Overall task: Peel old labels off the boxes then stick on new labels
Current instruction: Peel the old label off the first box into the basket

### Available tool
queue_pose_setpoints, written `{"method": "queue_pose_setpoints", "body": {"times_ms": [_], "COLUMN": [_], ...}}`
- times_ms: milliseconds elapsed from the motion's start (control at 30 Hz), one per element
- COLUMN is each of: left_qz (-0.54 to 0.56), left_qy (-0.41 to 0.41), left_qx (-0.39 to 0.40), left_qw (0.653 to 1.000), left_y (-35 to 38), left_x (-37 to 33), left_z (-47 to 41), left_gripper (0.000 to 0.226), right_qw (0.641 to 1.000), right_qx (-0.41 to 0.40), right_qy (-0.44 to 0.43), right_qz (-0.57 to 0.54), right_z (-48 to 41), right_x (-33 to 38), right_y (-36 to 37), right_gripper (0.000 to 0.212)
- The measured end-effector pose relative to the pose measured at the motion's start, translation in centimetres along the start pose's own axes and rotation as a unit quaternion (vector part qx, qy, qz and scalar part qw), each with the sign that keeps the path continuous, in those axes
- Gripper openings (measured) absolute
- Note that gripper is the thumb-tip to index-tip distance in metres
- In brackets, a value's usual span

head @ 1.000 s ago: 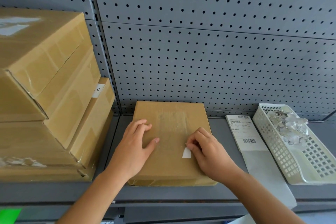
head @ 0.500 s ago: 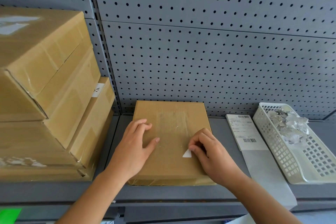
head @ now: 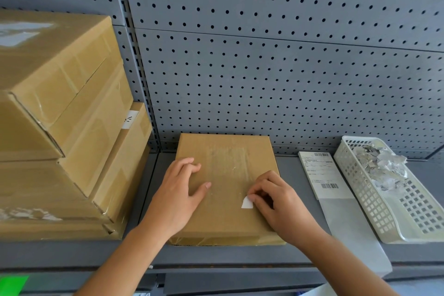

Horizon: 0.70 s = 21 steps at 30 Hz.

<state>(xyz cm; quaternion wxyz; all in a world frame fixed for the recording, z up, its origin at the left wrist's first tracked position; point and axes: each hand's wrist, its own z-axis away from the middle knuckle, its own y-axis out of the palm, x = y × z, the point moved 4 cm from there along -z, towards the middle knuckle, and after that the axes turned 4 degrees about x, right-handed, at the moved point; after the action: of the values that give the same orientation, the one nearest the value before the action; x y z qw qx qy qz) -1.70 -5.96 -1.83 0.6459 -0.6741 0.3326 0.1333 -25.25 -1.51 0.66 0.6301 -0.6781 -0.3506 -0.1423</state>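
Observation:
A flat brown cardboard box (head: 225,151) lies on the grey shelf (head: 300,251) in front of me. Its top shows a dull patch of glue residue where a label was. One small white scrap of old label (head: 247,203) still sticks near the box's right front. My right hand (head: 278,202) has its fingers curled at that scrap and pinches its edge. My left hand (head: 179,196) lies flat on the box's left half with relaxed fingers, holding it down. A sheet with a new printed barcode label (head: 320,172) lies to the right of the box.
Several larger cardboard boxes (head: 60,115) are stacked at the left. A white perforated basket (head: 408,218) with crumpled label scraps stands at the far right. A grey pegboard wall (head: 264,67) rises behind the shelf.
My right hand's fingers shifted slightly at the white scrap, which looks a bit more lifted. The left hand and the box have stayed in place.

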Motion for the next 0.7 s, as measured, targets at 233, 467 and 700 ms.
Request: {"method": "queue_pose_setpoints", "body": {"times_ms": [233,467,700], "left_qz": [0.005,0.007,0.012], "left_qy": [-0.009,-0.021,-0.02], "left_qx": [0.002,0.014,0.015], "left_qw": [1.0,1.0,1.0], "left_y": [0.0,-0.1,-0.2], "left_x": [0.0,0.0,0.0], "left_z": [0.0,0.0,-0.1], "left_gripper": [0.055,0.057,0.059], "right_qw": [0.997,0.965,0.954], "right_qx": [0.0,-0.039,-0.059], "right_qy": [0.028,0.092,0.116], "right_qz": [-0.076,-0.243,-0.268], "right_z": [1.2,1.9,2.5], "right_x": [0.4,1.0,-0.9], "right_y": [-0.5,-3.2,-4.7], "right_gripper": [0.015,0.009,0.016]}}
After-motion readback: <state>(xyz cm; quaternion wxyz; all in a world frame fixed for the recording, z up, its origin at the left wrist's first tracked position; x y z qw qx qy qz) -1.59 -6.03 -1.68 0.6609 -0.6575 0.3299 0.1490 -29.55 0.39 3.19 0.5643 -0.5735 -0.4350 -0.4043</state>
